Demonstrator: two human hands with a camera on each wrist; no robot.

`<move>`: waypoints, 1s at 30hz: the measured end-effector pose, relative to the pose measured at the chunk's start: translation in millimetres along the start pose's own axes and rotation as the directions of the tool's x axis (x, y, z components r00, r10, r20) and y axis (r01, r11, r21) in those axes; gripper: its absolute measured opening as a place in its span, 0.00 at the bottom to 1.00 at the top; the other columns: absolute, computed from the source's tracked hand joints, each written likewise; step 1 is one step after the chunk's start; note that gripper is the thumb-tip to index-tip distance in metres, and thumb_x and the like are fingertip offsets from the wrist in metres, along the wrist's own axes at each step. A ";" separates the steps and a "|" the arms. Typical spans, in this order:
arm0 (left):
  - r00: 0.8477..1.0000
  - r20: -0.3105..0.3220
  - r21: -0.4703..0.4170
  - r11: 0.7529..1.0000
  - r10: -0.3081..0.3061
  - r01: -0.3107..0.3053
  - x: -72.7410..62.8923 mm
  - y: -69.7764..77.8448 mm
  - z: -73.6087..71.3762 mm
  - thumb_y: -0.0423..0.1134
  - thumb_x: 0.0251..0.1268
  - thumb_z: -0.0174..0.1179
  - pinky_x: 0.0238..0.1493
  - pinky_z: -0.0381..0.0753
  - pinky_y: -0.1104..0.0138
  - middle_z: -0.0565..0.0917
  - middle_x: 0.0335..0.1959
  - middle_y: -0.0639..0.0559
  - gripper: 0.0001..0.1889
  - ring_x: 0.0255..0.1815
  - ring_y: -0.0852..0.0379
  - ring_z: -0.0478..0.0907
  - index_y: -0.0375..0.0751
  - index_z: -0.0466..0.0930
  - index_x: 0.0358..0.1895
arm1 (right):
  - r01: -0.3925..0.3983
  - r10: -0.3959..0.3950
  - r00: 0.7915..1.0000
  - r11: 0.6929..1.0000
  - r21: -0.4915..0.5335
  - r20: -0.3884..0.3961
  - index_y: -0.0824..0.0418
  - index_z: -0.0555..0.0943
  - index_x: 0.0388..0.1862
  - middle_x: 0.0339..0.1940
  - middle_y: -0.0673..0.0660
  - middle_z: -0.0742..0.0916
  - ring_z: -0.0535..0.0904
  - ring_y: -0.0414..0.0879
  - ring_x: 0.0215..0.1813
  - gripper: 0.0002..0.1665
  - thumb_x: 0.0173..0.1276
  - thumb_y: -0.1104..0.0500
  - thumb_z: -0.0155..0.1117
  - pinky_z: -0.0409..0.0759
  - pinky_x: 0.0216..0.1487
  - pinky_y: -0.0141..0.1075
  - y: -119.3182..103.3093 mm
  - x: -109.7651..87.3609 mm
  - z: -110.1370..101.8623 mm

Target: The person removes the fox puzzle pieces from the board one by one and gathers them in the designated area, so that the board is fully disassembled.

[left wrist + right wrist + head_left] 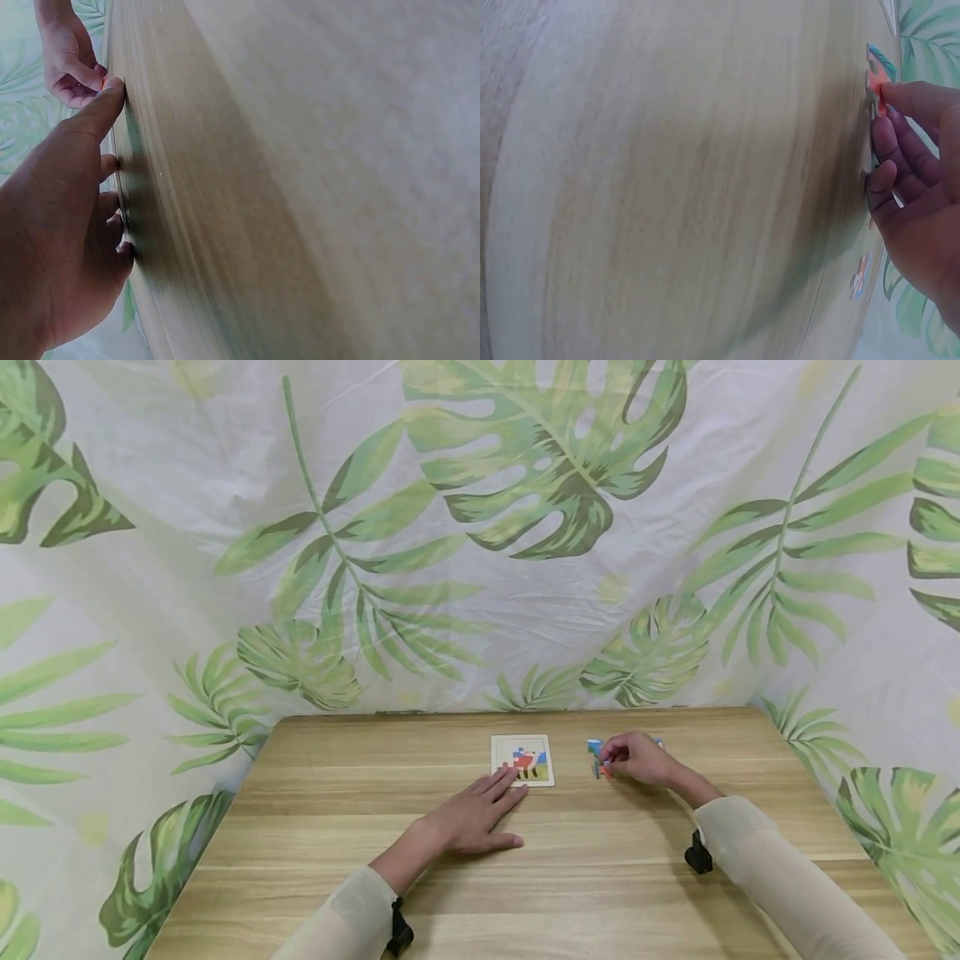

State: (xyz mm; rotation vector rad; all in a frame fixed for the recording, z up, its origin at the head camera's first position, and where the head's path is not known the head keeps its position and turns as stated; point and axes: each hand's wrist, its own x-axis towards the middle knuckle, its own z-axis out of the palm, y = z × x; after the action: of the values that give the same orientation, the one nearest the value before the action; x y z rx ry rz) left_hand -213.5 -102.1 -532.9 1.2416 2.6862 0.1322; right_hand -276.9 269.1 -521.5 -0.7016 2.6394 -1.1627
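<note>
A small square puzzle board with a pale frame lies toward the back of the table, partly filled with a picture of a red and white animal. My left hand lies palm down with straight, spread fingers, the fingertips on its lower edge. To the right, my right hand pinches an orange and blue puzzle piece between thumb and fingers, close above the tabletop. Loose puzzle pieces lie around that hand, partly hidden by it. Another piece shows farther off in the right wrist view.
The wood-grain table reaches back to a hanging cloth printed with green leaves. Both forearms, in pale sleeves, come in from the front edge, each with a black wrist device.
</note>
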 end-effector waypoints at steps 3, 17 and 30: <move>1.000 0.012 0.001 1.000 -0.009 0.009 0.7 0.8 -1.3 0.70 0.79 0.47 0.86 0.51 0.53 0.45 0.89 0.42 0.45 0.89 0.45 0.41 0.48 0.50 0.88 | -0.004 0.004 1.000 1.000 -0.013 -0.002 0.67 0.88 0.40 0.35 0.56 0.91 0.81 0.40 0.35 0.04 0.68 0.71 0.73 0.81 0.39 0.30 -1.0 0.0 0.0; 0.999 0.030 -0.002 1.000 -0.018 0.018 1.1 1.8 -2.9 0.70 0.79 0.48 0.86 0.51 0.53 0.44 0.89 0.43 0.45 0.89 0.47 0.42 0.50 0.50 0.88 | 0.019 -0.022 0.999 0.998 -0.052 -0.048 0.65 0.89 0.40 0.36 0.55 0.90 0.83 0.41 0.37 0.04 0.68 0.71 0.74 0.82 0.39 0.31 2.1 2.3 7.3; 0.999 0.017 0.003 1.000 -0.027 0.027 1.2 2.2 -5.3 0.68 0.80 0.48 0.86 0.53 0.51 0.47 0.89 0.43 0.43 0.89 0.46 0.44 0.50 0.53 0.87 | 0.079 -0.081 0.996 0.996 -0.047 -0.028 0.67 0.88 0.48 0.42 0.56 0.91 0.84 0.44 0.42 0.09 0.69 0.69 0.72 0.83 0.44 0.35 -22.5 29.7 19.9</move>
State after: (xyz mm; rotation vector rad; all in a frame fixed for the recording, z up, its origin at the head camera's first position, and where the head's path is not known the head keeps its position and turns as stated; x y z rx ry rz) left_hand -213.7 -99.8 -527.6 1.2014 2.6881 0.1132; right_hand -288.3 228.5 -517.7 -0.8113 2.6936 -1.1450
